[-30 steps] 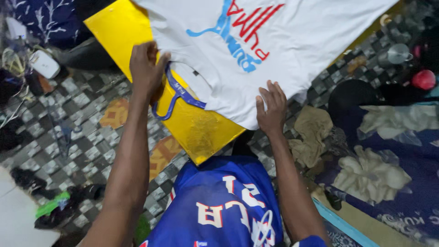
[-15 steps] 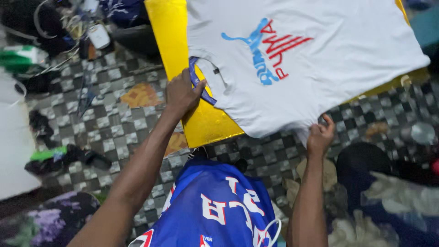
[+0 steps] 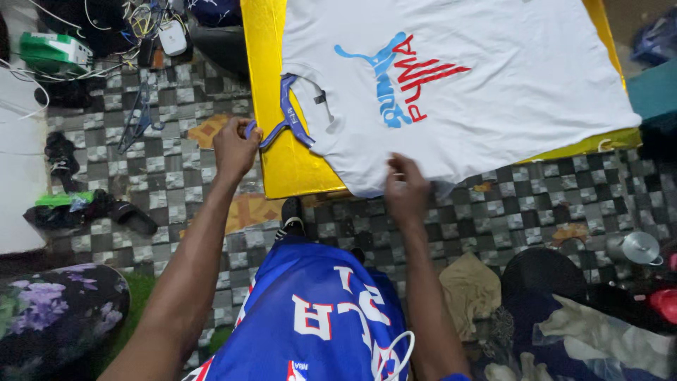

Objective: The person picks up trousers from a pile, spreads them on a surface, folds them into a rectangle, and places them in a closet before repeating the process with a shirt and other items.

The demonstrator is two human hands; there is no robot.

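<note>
Left hand [image 3: 235, 148] closed, pinching blue hanger [image 3: 288, 116] at nine o'clock of shirt [image 3: 451, 92]. Right hand [image 3: 405, 190] curled, gripping shirt edge at six o'clock, over yellow board [image 3: 289, 166].

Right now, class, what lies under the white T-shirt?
A yellow board lies under the T-shirt, showing along its left and right edges. A blue hanger sits in the collar, held by the left hand. The board's middle is covered.
</note>
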